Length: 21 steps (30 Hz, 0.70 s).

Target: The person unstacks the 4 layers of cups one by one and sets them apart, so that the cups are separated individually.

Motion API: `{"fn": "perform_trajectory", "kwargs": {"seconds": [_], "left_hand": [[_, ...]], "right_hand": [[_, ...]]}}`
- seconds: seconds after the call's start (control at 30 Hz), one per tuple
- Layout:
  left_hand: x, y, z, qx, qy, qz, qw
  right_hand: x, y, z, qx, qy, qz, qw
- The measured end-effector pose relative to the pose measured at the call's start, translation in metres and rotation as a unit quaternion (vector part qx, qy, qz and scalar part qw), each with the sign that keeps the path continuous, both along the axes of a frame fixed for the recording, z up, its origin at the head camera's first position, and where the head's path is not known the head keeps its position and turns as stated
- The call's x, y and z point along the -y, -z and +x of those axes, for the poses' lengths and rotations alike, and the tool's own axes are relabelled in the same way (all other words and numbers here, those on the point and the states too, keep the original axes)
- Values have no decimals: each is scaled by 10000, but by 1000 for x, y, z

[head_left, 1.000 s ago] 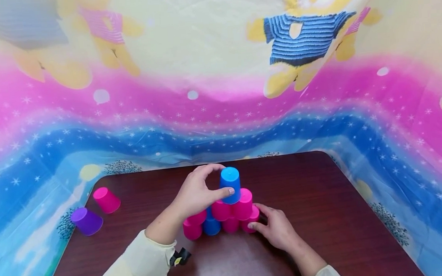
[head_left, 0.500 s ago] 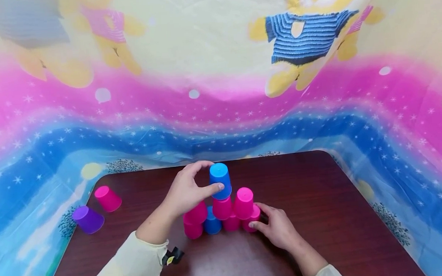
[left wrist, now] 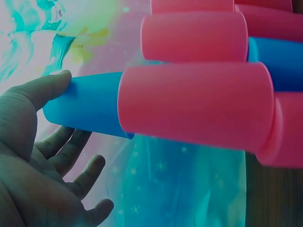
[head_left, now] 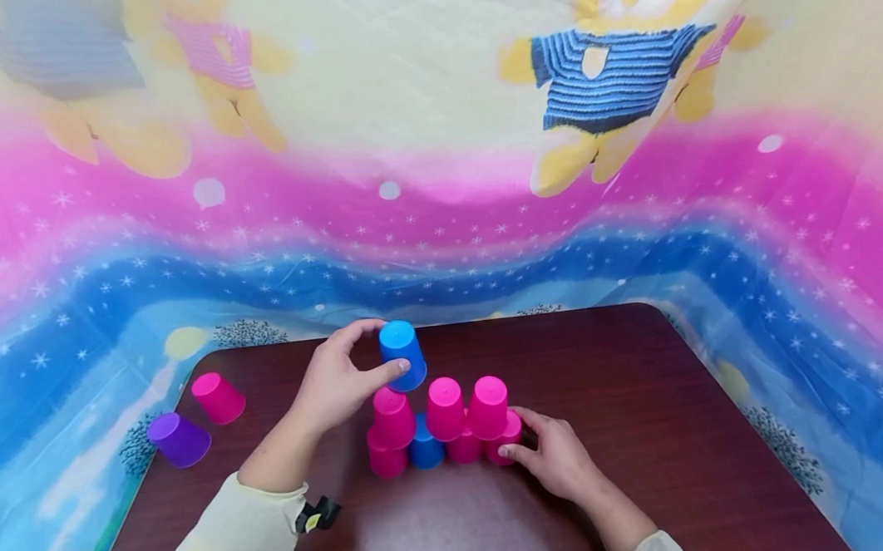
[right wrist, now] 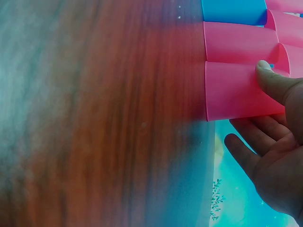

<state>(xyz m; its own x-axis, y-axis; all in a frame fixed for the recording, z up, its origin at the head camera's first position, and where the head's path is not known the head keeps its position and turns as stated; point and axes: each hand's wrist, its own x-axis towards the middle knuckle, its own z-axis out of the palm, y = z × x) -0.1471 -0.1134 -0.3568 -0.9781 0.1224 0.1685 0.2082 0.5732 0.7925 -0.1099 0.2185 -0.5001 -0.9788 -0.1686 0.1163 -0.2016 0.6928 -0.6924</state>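
Observation:
My left hand (head_left: 335, 381) pinches an upside-down blue cup (head_left: 402, 356) between thumb and fingers, over the leftmost upper pink cup (head_left: 394, 419). In the left wrist view the held cup (left wrist: 85, 101) overlaps the near pink cup's end. Two more upside-down pink cups, one in the middle (head_left: 445, 410) and one at the right (head_left: 488, 409), stand in the upper row. Below is a row of pink cups with one blue cup (head_left: 426, 444) among them. My right hand (head_left: 559, 456) holds the bottom row's right-end pink cup (right wrist: 236, 92) with thumb and fingers.
A pink cup (head_left: 219, 398) and a purple cup (head_left: 179, 440) stand apart near the left edge of the dark wooden table (head_left: 644, 431). A patterned curtain (head_left: 439, 226) hangs behind and around the table.
My left hand has carried the blue cup leftward, from above the right pair of upper pink cups to above the leftmost one. My right hand stays in place at the right-end cup.

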Motion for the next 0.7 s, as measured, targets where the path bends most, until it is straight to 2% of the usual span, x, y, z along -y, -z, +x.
{"fn": "perform_trajectory", "kwargs": {"seconds": [0.3,0.53,0.7], "left_hand": [[26,6,0,11,-287,210,9994],[45,7,3,21,-477,191,9987],[56,14,4,77,-695,203,9973]], "right_hand": [[1,-1,0,20,-19,-17,10000],[1,0,1,35,9,-6,10000],[1,0,0,23,-14,-25,10000]]}}
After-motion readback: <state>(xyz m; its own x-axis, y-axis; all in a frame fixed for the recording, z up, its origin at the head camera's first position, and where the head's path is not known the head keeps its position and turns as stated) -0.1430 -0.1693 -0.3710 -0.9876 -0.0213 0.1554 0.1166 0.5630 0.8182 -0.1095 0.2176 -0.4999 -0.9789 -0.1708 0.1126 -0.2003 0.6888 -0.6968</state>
